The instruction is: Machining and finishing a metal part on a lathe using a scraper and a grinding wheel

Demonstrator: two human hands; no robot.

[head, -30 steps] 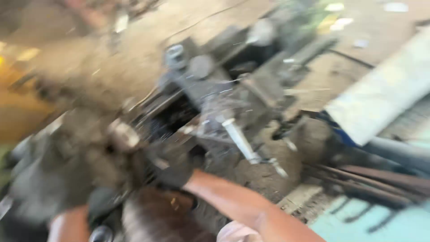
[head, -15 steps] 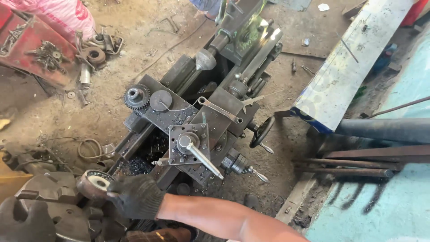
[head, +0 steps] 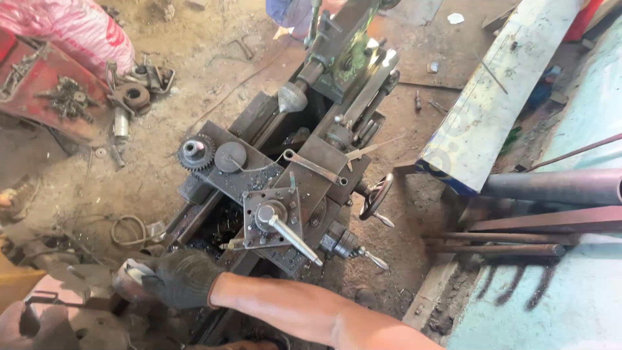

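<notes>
The head view is steadying after a blurred swing, now looking straight down the lathe (head: 291,188). The right hand (head: 178,277) (dark-gloved) is staying clamped on the round metal part (head: 129,275) at the lathe's near left end; the left hand is not showing.

I see my right hand (head: 178,279), in a dark, grimy work glove, closed around a short round metal part (head: 129,280) at the lower left. The part is a stubby cylinder, greyish with a paler, shiny end face turned up and to the left; my gloved fingers wrap its right side and hide the rest of it. It sits at the near end of the lathe (head: 285,188), low against the dark, oily castings there, and I cannot tell whether it is fixed to them or loose in my grip. My bare forearm runs in from the lower right.
</notes>
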